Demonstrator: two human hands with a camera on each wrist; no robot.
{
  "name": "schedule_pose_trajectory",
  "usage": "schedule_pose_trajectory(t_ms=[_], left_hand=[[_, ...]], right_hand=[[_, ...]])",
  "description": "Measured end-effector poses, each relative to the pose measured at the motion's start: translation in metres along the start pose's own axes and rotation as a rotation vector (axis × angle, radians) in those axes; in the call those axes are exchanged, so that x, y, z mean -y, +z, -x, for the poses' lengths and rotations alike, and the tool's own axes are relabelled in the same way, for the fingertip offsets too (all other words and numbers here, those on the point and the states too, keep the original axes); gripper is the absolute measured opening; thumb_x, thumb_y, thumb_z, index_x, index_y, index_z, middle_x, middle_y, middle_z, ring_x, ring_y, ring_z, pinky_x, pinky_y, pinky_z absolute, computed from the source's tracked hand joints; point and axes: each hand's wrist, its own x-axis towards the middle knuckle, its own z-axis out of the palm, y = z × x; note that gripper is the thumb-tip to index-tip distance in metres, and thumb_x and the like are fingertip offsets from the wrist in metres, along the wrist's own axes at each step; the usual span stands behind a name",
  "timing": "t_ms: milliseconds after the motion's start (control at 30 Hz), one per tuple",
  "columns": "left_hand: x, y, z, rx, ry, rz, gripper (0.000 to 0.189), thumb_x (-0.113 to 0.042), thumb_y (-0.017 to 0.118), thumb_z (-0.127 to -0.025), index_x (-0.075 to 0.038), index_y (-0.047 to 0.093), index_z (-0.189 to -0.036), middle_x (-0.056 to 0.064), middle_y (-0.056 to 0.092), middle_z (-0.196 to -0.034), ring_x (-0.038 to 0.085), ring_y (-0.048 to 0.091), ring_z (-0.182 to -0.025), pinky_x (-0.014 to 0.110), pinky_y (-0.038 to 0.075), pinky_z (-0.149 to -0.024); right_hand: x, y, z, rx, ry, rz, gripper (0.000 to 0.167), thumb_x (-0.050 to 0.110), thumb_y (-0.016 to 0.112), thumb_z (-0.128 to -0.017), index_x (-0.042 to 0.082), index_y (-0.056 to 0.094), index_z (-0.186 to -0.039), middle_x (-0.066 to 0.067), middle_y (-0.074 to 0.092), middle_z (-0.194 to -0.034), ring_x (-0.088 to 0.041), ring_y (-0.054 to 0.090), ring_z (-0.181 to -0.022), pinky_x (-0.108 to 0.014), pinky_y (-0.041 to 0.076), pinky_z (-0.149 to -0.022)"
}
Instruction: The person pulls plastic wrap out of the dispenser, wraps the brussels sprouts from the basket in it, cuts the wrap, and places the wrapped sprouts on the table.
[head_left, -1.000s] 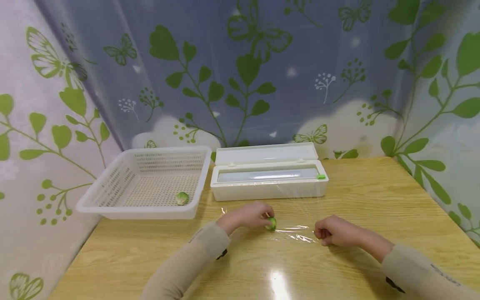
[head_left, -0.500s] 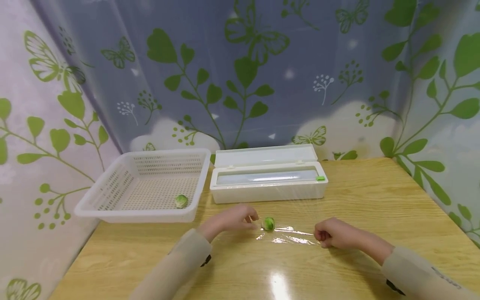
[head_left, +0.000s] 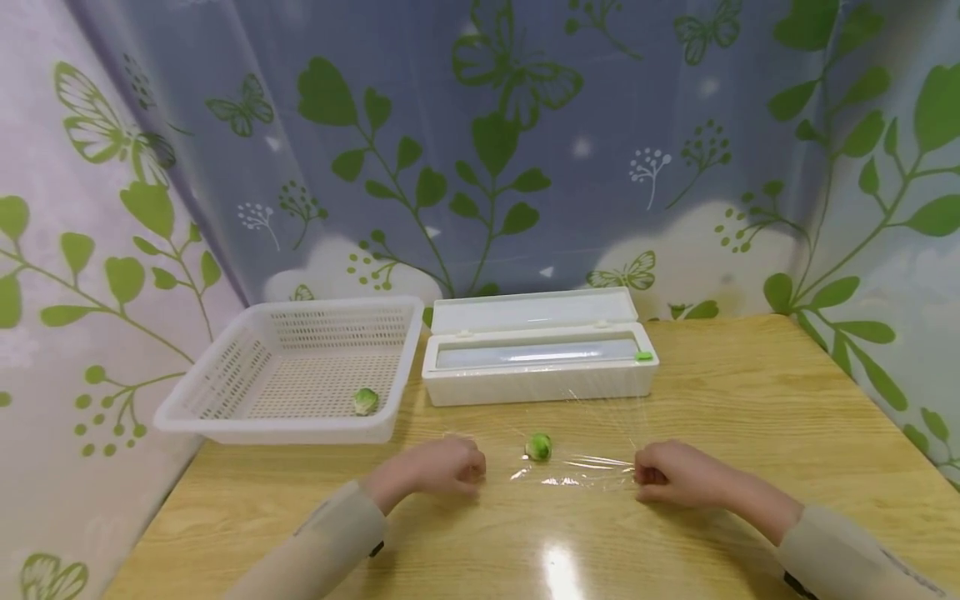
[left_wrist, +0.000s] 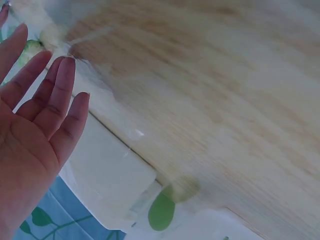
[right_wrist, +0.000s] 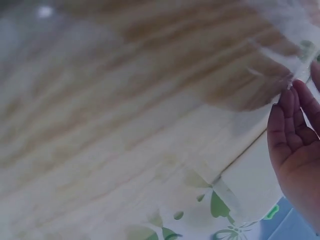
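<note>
A small green Brussels sprout (head_left: 538, 447) sits on clear plastic wrap (head_left: 566, 481) drawn from a white dispenser box (head_left: 538, 387) over the table. At the wrap's right corner my right hand (head_left: 678, 473) pinches the film, which bunches into creases there; the right wrist view shows the fingertips together at its edge. My left hand (head_left: 438, 468) is to the left of the sprout, apart from it. In the left wrist view its fingers (left_wrist: 64, 95) are loosely extended close to the film, with nothing gripped.
A white perforated basket (head_left: 288, 429) stands at the left, with another Brussels sprout (head_left: 365, 401) inside. The dispenser's lid (head_left: 534, 312) is raised, and a green slider (head_left: 643, 356) sits at its right end. A patterned curtain (head_left: 480, 167) hangs behind the wooden table (head_left: 750, 392).
My left hand has let go of the Brussels sprout and moved left and toward me. The sprout stays on the film. My right hand keeps its pinch, nearly in place.
</note>
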Motion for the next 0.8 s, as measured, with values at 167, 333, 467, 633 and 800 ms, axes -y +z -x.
schedule_pose_trajectory(t_ms=[167, 333, 467, 633, 800], left_hand=[[0.001, 0.005, 0.008, 0.047, -0.042, -0.002, 0.024, -0.03, 0.069, -0.074, -0.011, 0.057, -0.083, -0.007, 0.045, -0.075, 0.004, 0.04, -0.066, 0.017, 0.037, -0.061], [0.0, 0.009, 0.015, 0.069, -0.053, -0.023, 0.033, -0.034, 0.074, -0.067, -0.013, 0.053, -0.081, -0.008, 0.037, -0.076, 0.004, 0.036, -0.065, 0.017, 0.034, -0.058], [0.0, 0.011, 0.017, 0.084, -0.064, -0.04, 0.033, -0.032, 0.073, -0.07, -0.014, 0.046, -0.076, -0.007, 0.033, -0.075, 0.005, 0.033, -0.065, 0.018, 0.031, -0.057], [0.001, 0.013, 0.015, 0.047, -0.031, -0.044, 0.025, -0.022, 0.066, -0.078, -0.015, 0.043, -0.072, -0.007, 0.032, -0.072, 0.005, 0.033, -0.063, 0.017, 0.031, -0.057], [0.0, 0.016, 0.014, 0.021, -0.02, -0.067, 0.019, -0.014, 0.061, -0.082, -0.015, 0.045, -0.071, -0.007, 0.033, -0.071, 0.005, 0.034, -0.062, 0.017, 0.033, -0.057]], right_hand=[[0.008, -0.003, 0.004, 0.049, 0.036, 0.098, 0.027, 0.032, 0.073, -0.068, 0.019, 0.05, -0.071, 0.013, 0.038, -0.067, -0.001, 0.034, -0.059, -0.02, 0.032, -0.052], [0.011, -0.002, 0.004, 0.085, 0.022, 0.161, 0.028, 0.026, 0.073, -0.067, 0.019, 0.048, -0.074, 0.012, 0.034, -0.07, -0.002, 0.034, -0.06, -0.02, 0.032, -0.052], [0.012, 0.0, 0.001, 0.059, 0.005, 0.162, 0.023, 0.013, 0.07, -0.072, 0.019, 0.048, -0.072, 0.013, 0.034, -0.069, -0.002, 0.034, -0.06, -0.02, 0.033, -0.052], [0.012, 0.002, -0.001, 0.024, -0.01, 0.195, 0.023, 0.007, 0.064, -0.078, 0.018, 0.046, -0.069, 0.013, 0.034, -0.068, -0.002, 0.033, -0.058, -0.02, 0.033, -0.051], [0.013, 0.004, -0.001, 0.027, 0.012, 0.244, 0.023, 0.008, 0.06, -0.082, 0.017, 0.043, -0.069, 0.012, 0.032, -0.067, -0.004, 0.032, -0.057, -0.021, 0.032, -0.05]])
